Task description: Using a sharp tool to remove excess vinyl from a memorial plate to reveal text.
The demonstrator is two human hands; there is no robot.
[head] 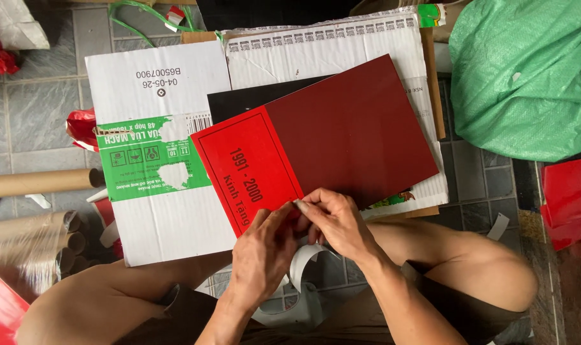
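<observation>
head view — both hands' fingers [303,206] pinch shut on the red book cover's [252,167] near edge.

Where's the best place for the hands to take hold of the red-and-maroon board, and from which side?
Probably the near long edge of the red-and-maroon board, coming from the person's side. The board lies flat on the flattened cardboard box, so its face offers no purchase; that edge overhangs toward the lap, where the left hand and right hand already pinch it.

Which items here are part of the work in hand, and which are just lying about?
In hand: red book cover, left hand, right hand, white backing strip.
Lying about: cardboard tubes, green sack, flattened carton underneath.
</observation>
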